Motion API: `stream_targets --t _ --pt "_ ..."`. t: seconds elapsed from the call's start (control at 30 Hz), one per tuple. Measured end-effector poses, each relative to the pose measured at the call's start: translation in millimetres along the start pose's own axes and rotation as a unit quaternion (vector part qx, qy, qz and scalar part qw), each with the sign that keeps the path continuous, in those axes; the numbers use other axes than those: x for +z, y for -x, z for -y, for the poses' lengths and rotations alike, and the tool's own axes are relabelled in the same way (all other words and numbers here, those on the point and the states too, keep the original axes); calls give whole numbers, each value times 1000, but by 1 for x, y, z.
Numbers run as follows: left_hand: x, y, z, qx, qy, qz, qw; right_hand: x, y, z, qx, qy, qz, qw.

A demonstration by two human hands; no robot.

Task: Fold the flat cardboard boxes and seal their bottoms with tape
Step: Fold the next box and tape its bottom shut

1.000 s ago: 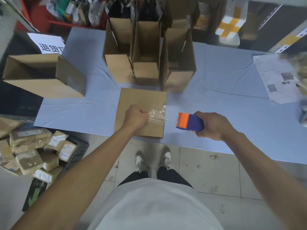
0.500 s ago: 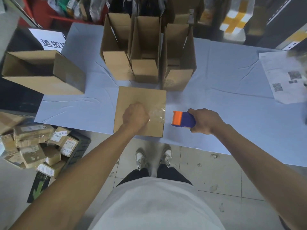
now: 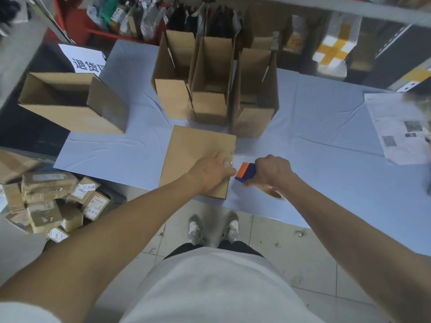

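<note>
A brown cardboard box stands bottom-up at the near edge of the blue table. My left hand rests on its right part, fingers pressing clear tape down near the right edge. My right hand grips an orange and purple tape dispenser just right of the box, close to my left hand. The tape roll shows below that hand.
Three folded open boxes stand in a row behind. A larger open box lies at the left table corner. Printed sheets lie at the right. Taped parcels pile on the floor to the left.
My right hand has brought the dispenser left toward the box, shortening the stretched tape. My left hand has slid right along the box to its right edge.
</note>
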State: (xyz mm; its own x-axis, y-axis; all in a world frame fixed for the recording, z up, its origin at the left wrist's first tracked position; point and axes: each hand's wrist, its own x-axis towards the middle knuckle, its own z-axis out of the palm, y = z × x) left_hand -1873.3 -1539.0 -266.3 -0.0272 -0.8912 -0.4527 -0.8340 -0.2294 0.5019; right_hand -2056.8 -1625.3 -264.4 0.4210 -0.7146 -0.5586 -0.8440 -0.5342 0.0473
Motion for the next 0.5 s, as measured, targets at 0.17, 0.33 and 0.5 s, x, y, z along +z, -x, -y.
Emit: stream_targets --t 0.17,0.33,0.5 --pt "5 -5 -11 11 -91 14 996 23 8 -27 37 -36 -150 987" --pt "-3 0 -17 22 -155 18 988 60 17 -23 6 -112 -166 980" --pt "-11 -9 -33 -14 -211 94 973 47 16 -17 59 -63 -188 978"
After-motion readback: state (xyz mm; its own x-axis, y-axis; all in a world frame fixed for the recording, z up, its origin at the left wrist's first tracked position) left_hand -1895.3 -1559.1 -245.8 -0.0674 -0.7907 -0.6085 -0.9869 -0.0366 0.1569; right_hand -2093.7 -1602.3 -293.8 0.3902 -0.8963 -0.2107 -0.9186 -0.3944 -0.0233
